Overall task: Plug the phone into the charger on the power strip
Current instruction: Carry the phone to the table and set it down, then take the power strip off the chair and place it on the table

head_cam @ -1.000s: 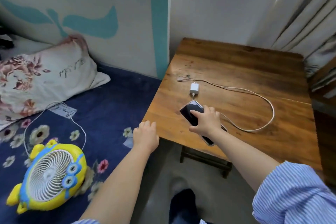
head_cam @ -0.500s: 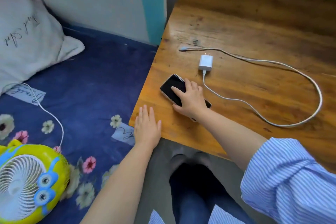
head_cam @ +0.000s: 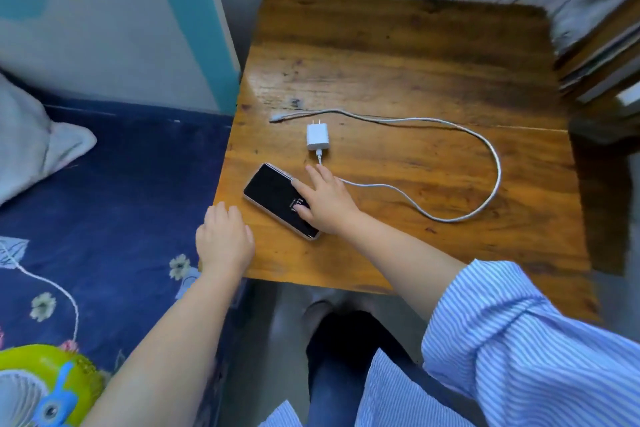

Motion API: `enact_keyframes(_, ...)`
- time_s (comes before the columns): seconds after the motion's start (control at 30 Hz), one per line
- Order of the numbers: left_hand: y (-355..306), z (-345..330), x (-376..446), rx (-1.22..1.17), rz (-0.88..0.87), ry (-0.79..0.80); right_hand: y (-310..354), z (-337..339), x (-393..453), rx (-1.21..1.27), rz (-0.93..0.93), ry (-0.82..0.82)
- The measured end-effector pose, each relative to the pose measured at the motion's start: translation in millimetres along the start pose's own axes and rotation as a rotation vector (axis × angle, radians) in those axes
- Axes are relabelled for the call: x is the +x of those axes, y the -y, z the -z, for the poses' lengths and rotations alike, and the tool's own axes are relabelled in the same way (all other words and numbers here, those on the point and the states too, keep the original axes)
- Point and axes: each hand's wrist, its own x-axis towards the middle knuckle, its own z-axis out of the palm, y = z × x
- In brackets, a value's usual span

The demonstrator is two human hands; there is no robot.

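The black-screened slab phone (head_cam: 277, 199) lay flat, screen up, on the brown wooden counter (head_cam: 415, 55), close to the counter's left edge and angled diagonally. The right hand (head_cam: 323, 203) rested on the phone's right portion, fingers spread, thumb on the screen and fingertips reaching past the phone's upper right edge; nothing was pinched. The left hand (head_cam: 223, 241) lay palm down at the counter's near left corner, just left of the phone and not touching it, fingers loosely extended and holding nothing.

The white square wall charger (head_cam: 318, 136) lay on the counter just beyond the phone, its two prongs pointing away from the phone and plugged into nothing. The thin white charging cable (head_cam: 495, 166) ran from the charger's near end, passed under or beside the right fingertips, looped wide to the right of the phone, and returned to a loose connector end (head_cam: 276, 119) lying beyond the charger. That connector was well apart from the phone.

Left of the phone, off the counter, were a dark blue floral bedsheet (head_cam: 114, 191) and a yellow toy-shaped fan (head_cam: 41, 388).
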Motion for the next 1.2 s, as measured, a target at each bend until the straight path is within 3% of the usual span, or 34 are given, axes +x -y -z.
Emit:
enact_keyframes(0.27, -111, 98, 22, 0.089, -0.285, -0.147, -72, 104, -74, 0.0, -0.167, -0.235)
enact_keyframes(0.57, -309, 162, -29, 0.041, -0.559, -0.274, -212, 200, -221, -0.019, -0.421, -0.498)
enact_keyframes(0.9, -502, 189, -106, -0.084, -0.651, -0.365, -379, 281, -370, -0.068, -0.512, -0.625)
enact_keyframes(1.2, -623, 200, -105, -0.102, -0.662, -0.291, -475, 341, -398, -0.074, -0.539, -0.645)
